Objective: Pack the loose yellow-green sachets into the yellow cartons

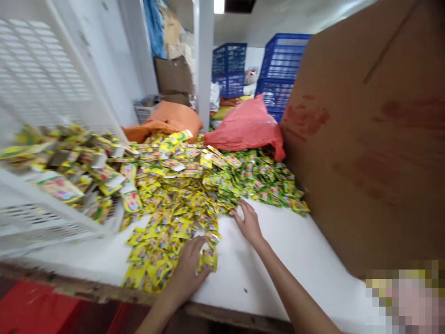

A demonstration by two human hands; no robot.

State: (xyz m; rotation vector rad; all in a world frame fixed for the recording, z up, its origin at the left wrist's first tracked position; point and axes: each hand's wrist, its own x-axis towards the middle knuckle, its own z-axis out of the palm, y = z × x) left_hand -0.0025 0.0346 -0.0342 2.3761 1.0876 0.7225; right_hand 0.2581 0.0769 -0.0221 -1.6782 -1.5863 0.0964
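My left hand point(189, 266) curls its fingers and thumb around a few small yellow sachets point(207, 260) at the front of the table. To its left lies a loose heap of yellow sachets point(158, 264), which runs back toward the middle. My right hand point(249, 223) reaches forward, fingers apart, its tips at the near edge of the pile of green sachets point(259, 174). I see nothing held in it. Behind the yellow sachets, small yellow printed boxes point(177, 155) are heaped up.
A tipped white plastic crate point(52, 227) at left spills similar boxes onto the white table point(239, 278). A large cardboard box point(365, 139) stands at right. An orange sack point(177, 116) and a red bag point(246, 125) lie behind the heap. Blue crates point(285, 65) are stacked farther back.
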